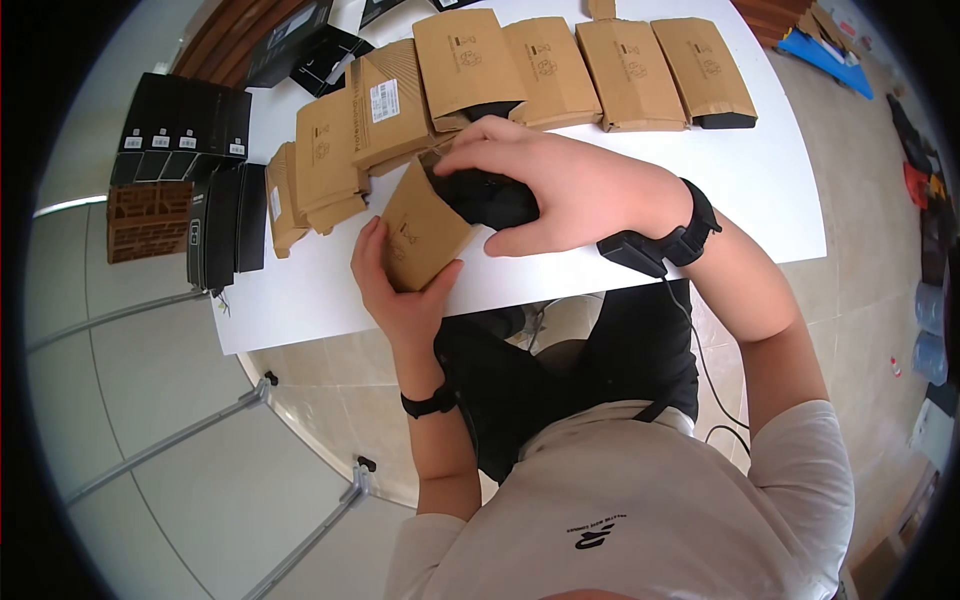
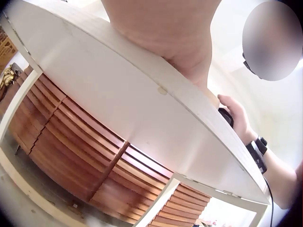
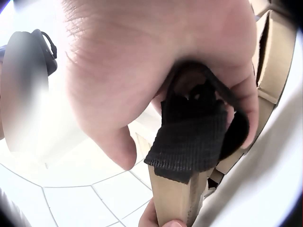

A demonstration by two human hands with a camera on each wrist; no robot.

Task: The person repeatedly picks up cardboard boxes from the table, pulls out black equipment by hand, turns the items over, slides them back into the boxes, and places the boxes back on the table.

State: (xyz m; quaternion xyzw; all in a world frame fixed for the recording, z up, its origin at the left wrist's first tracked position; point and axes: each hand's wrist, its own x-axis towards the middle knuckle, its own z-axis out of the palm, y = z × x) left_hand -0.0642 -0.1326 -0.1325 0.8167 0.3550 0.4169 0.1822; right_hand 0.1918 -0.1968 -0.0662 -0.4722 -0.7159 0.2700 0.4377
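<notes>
for clean handling, you should steady the carton (image 1: 428, 240) near the white table's (image 1: 775, 190) front edge and keep the black fabric item (image 1: 497, 202) aligned with its open end; your left hand (image 1: 403, 312) grips the carton between thumb and fingers; your right hand (image 1: 572, 188) curls fingers round the fabric item, thumb spread clear

A pale, black-printed T-shirt (image 1: 690, 490) is worn with black trousers (image 1: 640, 345) and black wrist straps (image 1: 430, 404).
</notes>
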